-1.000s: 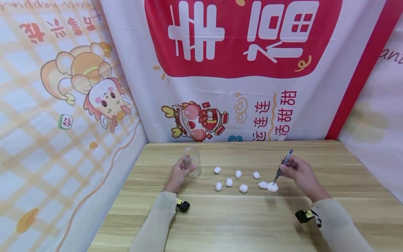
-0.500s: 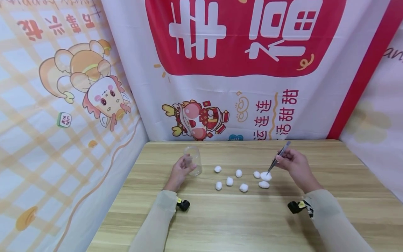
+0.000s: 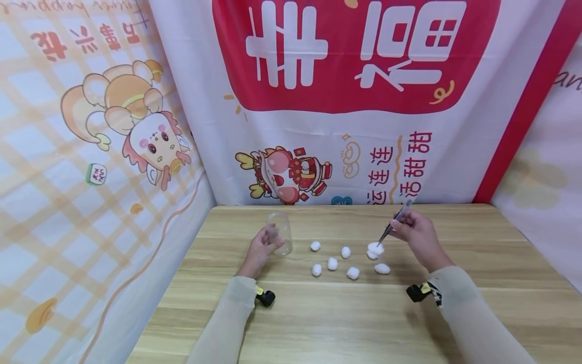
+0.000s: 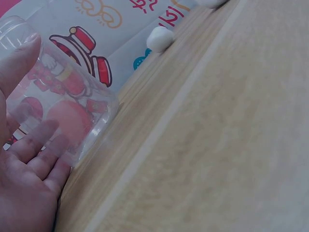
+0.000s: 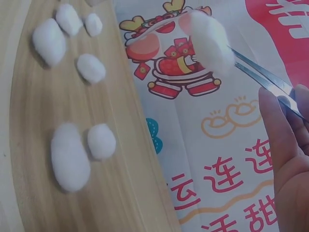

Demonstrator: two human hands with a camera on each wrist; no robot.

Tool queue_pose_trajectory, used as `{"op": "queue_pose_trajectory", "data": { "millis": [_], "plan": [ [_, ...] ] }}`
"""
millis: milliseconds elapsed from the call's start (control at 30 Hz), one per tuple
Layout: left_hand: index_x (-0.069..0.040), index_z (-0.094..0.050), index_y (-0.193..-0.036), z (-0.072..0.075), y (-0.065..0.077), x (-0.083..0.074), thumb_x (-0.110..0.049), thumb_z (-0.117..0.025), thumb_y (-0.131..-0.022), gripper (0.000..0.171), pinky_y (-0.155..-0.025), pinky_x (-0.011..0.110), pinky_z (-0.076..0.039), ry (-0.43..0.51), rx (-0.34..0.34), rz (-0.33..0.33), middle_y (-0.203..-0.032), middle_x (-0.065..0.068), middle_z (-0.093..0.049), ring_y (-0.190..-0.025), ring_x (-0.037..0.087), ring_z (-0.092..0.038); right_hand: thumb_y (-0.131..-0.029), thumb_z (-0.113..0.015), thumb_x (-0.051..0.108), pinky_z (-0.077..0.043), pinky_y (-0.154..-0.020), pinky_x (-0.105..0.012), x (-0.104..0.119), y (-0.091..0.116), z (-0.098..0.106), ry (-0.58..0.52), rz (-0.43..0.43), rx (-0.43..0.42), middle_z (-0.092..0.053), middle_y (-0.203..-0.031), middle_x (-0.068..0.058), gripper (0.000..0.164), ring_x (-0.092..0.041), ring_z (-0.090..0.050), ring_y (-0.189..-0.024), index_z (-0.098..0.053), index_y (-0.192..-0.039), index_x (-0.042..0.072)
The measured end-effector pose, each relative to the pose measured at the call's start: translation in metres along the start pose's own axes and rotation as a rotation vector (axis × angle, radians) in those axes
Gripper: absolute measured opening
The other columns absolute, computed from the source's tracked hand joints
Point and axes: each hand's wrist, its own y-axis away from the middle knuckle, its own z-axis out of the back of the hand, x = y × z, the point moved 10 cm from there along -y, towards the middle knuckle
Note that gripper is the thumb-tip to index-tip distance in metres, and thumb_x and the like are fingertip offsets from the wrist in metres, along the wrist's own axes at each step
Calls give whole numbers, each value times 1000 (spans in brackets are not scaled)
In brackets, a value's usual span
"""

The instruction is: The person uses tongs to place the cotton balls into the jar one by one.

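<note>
My left hand [image 3: 263, 247] grips a clear plastic jar [image 3: 284, 235] that stands on the table at the left; in the left wrist view its thumb and fingers curve round the jar wall [image 4: 58, 96]. My right hand [image 3: 420, 240] pinches metal tweezers [image 3: 394, 221], which slant down to the left. Between the tweezer tips hangs a cotton ball [image 5: 209, 43], raised above the table in the right wrist view. From the head view this held cotton ball [image 3: 375, 247] overlaps another cotton ball [image 3: 372, 255] lying below it.
Several more cotton balls lie loosely spread between the hands, among them a front one [image 3: 352, 273] and a right one [image 3: 382, 269]. The wooden table [image 3: 336, 323] meets a printed cloth backdrop [image 3: 291, 121] at its far edge. Another patterned cloth [image 3: 136, 253] hangs at the left.
My right hand has moved left and slightly away from me, carrying the tweezers and cotton ball past the right-hand cotton balls. The left hand and jar have stayed in place.
</note>
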Motion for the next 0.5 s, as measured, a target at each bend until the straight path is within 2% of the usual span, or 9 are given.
{"op": "queue_pose_trajectory", "data": {
  "millis": [200, 367, 500],
  "plan": [
    [-14, -45, -145, 1, 1, 1, -21, -75, -87, 65, -109, 41, -35, 2, -5, 3, -143, 9, -48, -132, 26, -43, -94, -65, 11, -55, -84, -34, 3, -8, -4, 2, 17, -10, -59, -98, -12, 24, -17, -65, -91, -53, -108, -4],
    [-20, -48, -142, 2, 2, 1, -23, -77, -86, 63, -109, 41, -36, 10, -4, 5, -142, 8, -49, -131, 25, -44, -94, -65, 13, -55, -83, -33, 6, -14, -11, 10, -2, -14, -58, -101, -14, 27, -17, -65, -92, -52, -111, -4],
    [-16, -46, -143, 1, 2, 0, -23, -78, -85, 67, -108, 41, -37, 9, 3, -3, -141, 9, -51, -131, 26, -45, -95, -64, 10, -55, -83, -33, 11, -19, -18, -2, 0, -22, -58, -100, -13, 29, -16, -64, -91, -49, -112, -8]
  ]
}}
